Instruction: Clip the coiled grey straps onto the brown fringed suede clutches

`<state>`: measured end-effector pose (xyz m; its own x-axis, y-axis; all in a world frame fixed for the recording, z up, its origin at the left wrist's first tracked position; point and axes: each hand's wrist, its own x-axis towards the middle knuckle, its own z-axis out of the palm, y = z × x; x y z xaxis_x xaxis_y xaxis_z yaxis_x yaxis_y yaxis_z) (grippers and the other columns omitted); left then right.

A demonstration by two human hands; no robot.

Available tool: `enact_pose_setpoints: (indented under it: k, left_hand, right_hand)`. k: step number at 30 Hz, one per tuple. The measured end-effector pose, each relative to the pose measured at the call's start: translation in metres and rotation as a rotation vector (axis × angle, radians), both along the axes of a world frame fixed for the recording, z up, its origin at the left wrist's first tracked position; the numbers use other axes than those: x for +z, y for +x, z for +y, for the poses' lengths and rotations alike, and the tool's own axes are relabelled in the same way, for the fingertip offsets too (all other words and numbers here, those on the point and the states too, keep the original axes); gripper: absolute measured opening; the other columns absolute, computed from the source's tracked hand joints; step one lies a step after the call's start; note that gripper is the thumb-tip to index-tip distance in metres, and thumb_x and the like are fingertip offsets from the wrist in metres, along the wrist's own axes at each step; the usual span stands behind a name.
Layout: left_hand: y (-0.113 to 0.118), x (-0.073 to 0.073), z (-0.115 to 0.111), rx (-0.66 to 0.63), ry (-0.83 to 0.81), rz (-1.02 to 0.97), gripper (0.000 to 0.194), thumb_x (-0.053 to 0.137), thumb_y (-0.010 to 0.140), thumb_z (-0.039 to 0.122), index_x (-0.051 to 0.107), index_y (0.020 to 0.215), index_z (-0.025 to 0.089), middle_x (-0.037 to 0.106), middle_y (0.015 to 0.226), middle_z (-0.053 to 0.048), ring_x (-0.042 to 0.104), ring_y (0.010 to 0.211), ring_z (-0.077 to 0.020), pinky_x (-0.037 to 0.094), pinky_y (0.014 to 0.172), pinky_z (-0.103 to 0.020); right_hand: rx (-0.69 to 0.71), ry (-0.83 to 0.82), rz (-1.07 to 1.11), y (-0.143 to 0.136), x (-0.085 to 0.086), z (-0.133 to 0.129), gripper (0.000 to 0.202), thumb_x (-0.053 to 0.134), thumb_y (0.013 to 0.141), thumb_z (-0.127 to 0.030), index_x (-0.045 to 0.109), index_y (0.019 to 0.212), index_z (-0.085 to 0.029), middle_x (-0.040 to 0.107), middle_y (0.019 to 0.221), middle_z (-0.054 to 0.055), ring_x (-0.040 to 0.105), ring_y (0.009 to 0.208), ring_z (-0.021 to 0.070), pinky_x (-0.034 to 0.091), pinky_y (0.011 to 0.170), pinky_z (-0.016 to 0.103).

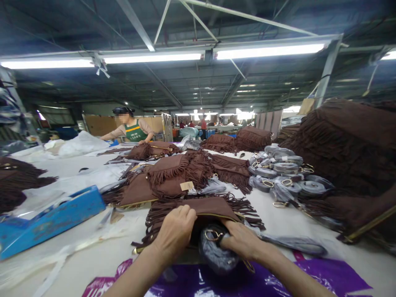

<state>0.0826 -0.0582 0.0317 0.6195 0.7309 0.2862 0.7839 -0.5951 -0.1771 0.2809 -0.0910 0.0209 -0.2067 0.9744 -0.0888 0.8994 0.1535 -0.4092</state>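
Note:
A brown fringed bag (213,205) lies in front of me with its zippered mouth facing my body. My left hand (177,227) is closed on the upper edge of that mouth and lifts it. In my right hand (243,239) is a coiled strap (218,255) wrapped in clear plastic, with a gold clasp on top. The coil sits at the bag's mouth; how far it reaches inside is hidden. Some of the right fingers are out of sight behind the coil and the bag's edge. Under both lies a shiny purple plastic bag (185,282).
A blue tape dispenser (58,220) stands at the left. Wrapped strap coils (284,169) are heaped at the right, beside a tall pile of brown fringed bags (349,152). More brown bags (167,177) lie ahead. Across the table, a person in a green apron (136,131) reaches over it.

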Motion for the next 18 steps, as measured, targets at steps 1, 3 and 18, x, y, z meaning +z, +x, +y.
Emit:
enact_pose_setpoints:
  k: [1,3,18]
  left_hand:
    - [0.000,-0.002,-0.003,-0.033,0.010,0.002,0.020,0.036,0.089,0.015,0.054,0.097,0.014,0.058,0.089,-0.008,0.054,0.081,-0.0238,0.047,0.072,-0.038]
    - [0.001,-0.006,-0.007,-0.056,0.024,0.020,0.030,0.043,0.084,0.014,0.046,0.114,0.011,0.057,0.099,-0.011,0.054,0.088,-0.0263,0.047,0.075,-0.042]
    - [0.016,0.015,-0.009,0.196,-0.266,-0.057,0.026,0.031,0.082,0.008,0.056,0.088,0.017,0.066,0.082,-0.009,0.064,0.081,-0.0262,0.049,0.069,-0.037]
  right_hand:
    - [-0.003,0.028,0.045,0.001,-0.001,0.000,0.048,0.044,0.067,-0.023,0.052,0.115,-0.017,0.061,0.110,0.009,0.056,0.095,0.0227,0.039,0.076,0.028]
    - [-0.038,0.064,0.098,0.000,-0.002,0.000,0.045,0.041,0.070,-0.022,0.052,0.113,-0.016,0.060,0.110,0.010,0.055,0.096,0.0227,0.038,0.079,0.028]
    - [-0.148,0.176,0.088,-0.020,-0.030,0.027,0.024,0.045,0.080,-0.018,0.066,0.090,-0.013,0.066,0.096,0.014,0.059,0.091,0.0253,0.042,0.081,0.035]
